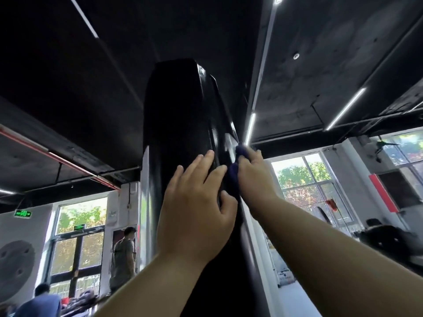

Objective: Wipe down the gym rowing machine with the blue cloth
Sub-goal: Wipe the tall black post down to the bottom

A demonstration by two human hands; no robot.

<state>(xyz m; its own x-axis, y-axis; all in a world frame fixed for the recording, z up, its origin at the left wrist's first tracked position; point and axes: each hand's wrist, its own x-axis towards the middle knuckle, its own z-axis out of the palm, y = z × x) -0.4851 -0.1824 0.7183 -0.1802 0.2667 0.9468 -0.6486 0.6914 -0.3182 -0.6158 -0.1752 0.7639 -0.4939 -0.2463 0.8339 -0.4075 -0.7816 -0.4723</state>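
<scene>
- Cloth (234, 177), dark blue, sits bunched against the right edge of the machine (180, 110), about mid-height in view. One fold shows above the fingers and another beside the palm.
- Right hand (254, 177) grips the cloth, fingers curled over it and pressing it to that edge. The forearm reaches up from the near right, with the wrist roughly straight.
- The machine shows as a tall, glossy black upright rising through the middle toward the ceiling (91, 76), seen from steeply below.
- Left hand (196, 202) lies flat on the black face just left of the cloth, fingers spread and nearly straight, holding nothing. Its thumb rests along a ridge beside the cloth, and the hand looks like a brace.
- Risks, as a judgement:
  - The cloth is a small wad on a narrow edge, so a quick stroke could roll it off the corner and leave bare fingers rubbing the gloss.
  - Pressure is likely weak with the arm raised, so the upper part may get missed.
  - The left palm may leave prints on the face.
- Windows (302, 179) lie far off, and a person (123, 255) stands far left, well apart.
</scene>
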